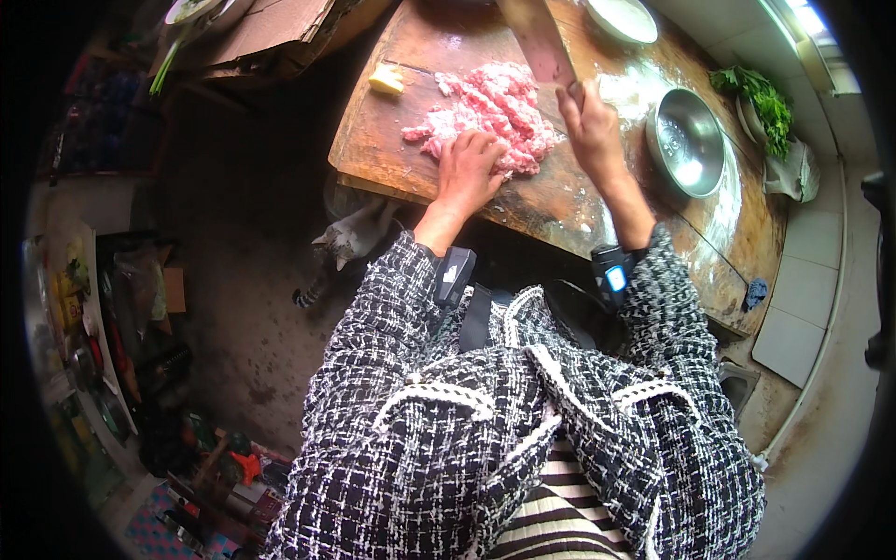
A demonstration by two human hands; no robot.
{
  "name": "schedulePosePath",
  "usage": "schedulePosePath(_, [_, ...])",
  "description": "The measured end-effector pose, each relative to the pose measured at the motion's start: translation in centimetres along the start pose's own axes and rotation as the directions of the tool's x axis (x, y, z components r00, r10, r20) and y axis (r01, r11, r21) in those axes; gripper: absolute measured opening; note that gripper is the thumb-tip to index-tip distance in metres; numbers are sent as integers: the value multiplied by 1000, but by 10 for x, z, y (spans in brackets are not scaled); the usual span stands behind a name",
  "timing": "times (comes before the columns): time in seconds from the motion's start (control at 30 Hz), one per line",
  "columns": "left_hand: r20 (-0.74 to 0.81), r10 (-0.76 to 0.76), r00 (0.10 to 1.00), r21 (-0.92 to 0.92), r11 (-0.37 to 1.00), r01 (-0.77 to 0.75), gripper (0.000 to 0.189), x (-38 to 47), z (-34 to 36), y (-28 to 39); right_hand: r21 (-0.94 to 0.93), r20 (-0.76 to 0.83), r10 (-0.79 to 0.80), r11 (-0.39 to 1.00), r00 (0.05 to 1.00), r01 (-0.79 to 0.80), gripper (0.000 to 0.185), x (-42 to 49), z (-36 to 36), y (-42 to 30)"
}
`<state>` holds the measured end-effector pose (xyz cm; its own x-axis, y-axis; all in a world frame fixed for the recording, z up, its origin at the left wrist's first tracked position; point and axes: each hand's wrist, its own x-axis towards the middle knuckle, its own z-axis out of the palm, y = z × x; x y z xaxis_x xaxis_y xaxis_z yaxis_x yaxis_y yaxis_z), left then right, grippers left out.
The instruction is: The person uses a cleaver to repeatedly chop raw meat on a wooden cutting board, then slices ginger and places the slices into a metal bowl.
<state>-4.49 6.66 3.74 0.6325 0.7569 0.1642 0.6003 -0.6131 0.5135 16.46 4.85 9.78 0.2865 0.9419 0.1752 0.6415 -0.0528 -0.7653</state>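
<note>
A mound of pink minced meat (500, 115) lies spread on the worn wooden tabletop (420, 171). My left hand (467, 164) touches its near edge, fingers bent over the meat; the fingertips are partly hidden, so whether they grip it is unclear. In my right hand (593, 126) is the handle of a broad-bladed cleaver (537, 42). Its blade is raised, pointing away from me beyond the meat's right side, and its far end is cut off by the top of the picture. A yellowish piece of food (386, 79), possibly ginger, sits left of the meat.
Right of my right hand stands a metal bowl (686, 143) amid white powder (724, 210). A white bowl (623, 17) is at the back, with leafy greens (766, 105) at the far right. On the floor by the table's left edge is a cat (350, 234).
</note>
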Motion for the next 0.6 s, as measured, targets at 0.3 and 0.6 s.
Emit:
schedulePosePath(0.3, [-73,-44,996,69,996,50,38,-9,-12,-15,-154,169,40,988,985,-14,30,12,-19,0])
schedulePosePath(0.6, [-153,-219,964,-33,976,216,29,-15,-22,-26,-287,288,192,952,938,-107,30,-2,-1,-3])
